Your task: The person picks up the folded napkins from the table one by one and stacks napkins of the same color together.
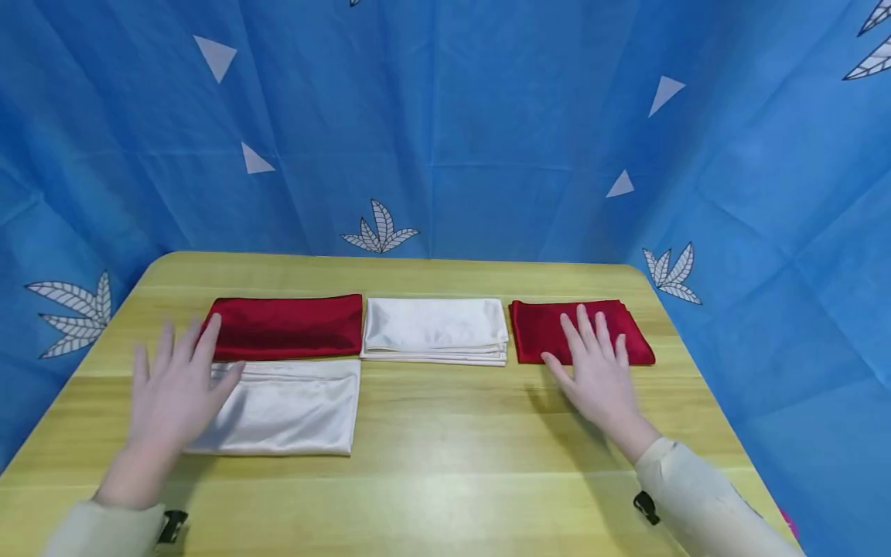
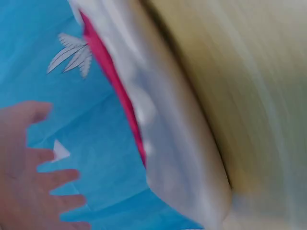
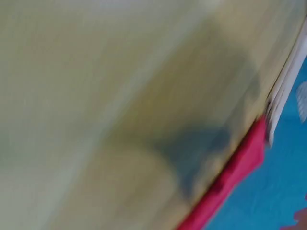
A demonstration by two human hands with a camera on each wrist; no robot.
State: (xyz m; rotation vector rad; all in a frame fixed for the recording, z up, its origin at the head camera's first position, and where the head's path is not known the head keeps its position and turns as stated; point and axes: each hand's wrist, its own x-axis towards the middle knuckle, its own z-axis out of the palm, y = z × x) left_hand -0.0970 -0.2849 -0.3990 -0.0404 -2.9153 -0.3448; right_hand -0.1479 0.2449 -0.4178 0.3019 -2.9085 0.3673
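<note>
My left hand (image 1: 174, 387), fingers spread, hovers by the left ends of a folded red satin cloth (image 1: 288, 329) and a folded white satin cloth (image 1: 292, 410) lying just in front of it. The left wrist view shows that hand (image 2: 24, 177) holding nothing, beside the white cloth (image 2: 163, 129). Over the front edge of another folded red cloth (image 1: 532, 333) at the right is my right hand (image 1: 599, 375), fingers straight and apart; its shadow falls on the table. Between the two red cloths lies a second folded white cloth (image 1: 435, 325), its layered edges facing me.
The cloths lie on a light wood-grain table (image 1: 445, 487) with rounded far corners. A blue curtain (image 1: 445, 116) printed with leaves and triangles hangs behind it and along both sides. Both wrist views are partly blurred.
</note>
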